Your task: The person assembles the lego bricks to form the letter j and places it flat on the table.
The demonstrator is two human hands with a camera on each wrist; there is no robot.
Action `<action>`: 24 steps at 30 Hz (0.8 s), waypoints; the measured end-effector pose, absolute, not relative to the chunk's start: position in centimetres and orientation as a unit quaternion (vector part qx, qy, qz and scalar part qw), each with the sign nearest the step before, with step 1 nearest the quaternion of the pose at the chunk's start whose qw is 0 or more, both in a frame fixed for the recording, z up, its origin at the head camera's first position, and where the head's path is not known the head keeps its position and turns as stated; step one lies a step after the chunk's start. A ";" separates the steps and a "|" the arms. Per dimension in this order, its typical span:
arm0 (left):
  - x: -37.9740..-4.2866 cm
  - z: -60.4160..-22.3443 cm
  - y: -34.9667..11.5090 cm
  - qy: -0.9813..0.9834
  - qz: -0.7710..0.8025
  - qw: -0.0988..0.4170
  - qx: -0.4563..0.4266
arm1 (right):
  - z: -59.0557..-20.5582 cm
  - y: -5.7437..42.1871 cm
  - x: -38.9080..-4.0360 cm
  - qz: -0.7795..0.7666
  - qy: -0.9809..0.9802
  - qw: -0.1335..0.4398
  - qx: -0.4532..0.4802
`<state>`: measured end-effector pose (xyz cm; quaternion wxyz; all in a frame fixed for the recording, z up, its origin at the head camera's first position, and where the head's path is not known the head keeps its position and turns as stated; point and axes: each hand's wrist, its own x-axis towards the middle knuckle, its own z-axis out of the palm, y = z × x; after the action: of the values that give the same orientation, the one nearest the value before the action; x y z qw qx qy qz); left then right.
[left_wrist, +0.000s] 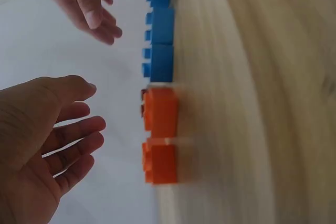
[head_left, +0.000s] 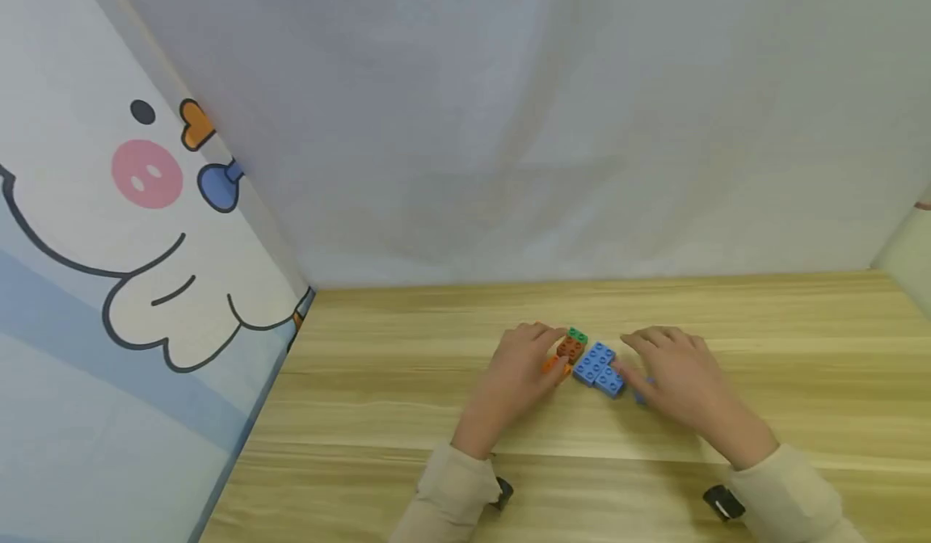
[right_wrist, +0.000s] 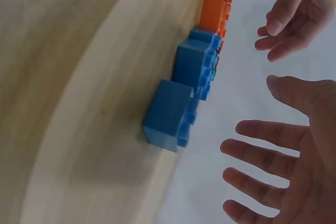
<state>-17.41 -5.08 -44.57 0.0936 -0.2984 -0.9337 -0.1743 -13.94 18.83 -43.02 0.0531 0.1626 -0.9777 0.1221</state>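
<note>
My left hand (head_left: pixel 515 369) hovers at the left side of a small group of toy building bricks, its fingers loosely bent and holding nothing. It partly covers an orange brick (head_left: pixel 554 366); the left wrist view shows two orange bricks (left_wrist: pixel 164 163). A reddish-brown brick (head_left: pixel 570 349) and a green brick (head_left: pixel 578 335) lie behind. Beside them sit a larger blue brick (head_left: pixel 595 362) and a smaller blue brick (head_left: pixel 609 381). To the right, my right hand (head_left: pixel 680 377) has spread fingers and holds nothing. Another blue brick (right_wrist: pixel 168 114) stands near it, mostly hidden in the head view.
The bricks rest on a wood-grain table (head_left: pixel 364 414), studs upward. A pale curtain (head_left: pixel 509 123) hangs behind the table's back edge. On the left stands a panel (head_left: pixel 65 228) with a cartoon print. Dark bands (head_left: pixel 723 503) show at the cuffs.
</note>
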 end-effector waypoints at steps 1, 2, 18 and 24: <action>-17.4 -44.8 -4.8 -0.931 -0.175 0.098 -0.304 | -43.2 18.7 -13.9 0.120 -0.977 0.057 0.164; -17.3 -45.0 -4.6 -0.929 -0.179 0.099 -0.309 | -43.4 18.6 -14.0 0.119 -0.977 0.061 0.166; -17.0 -46.9 -1.9 -0.943 -0.078 0.096 -0.309 | -45.7 17.9 -14.4 0.120 -0.974 0.065 0.180; -17.0 -47.0 -1.6 -0.945 -0.064 0.085 -0.308 | -45.9 17.7 -14.3 0.112 -0.974 0.066 0.183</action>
<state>-17.01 -1.62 -47.03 0.0850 -0.3081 -0.9454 -0.0638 -14.33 17.68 -45.87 0.0656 0.1832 -0.9744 0.1123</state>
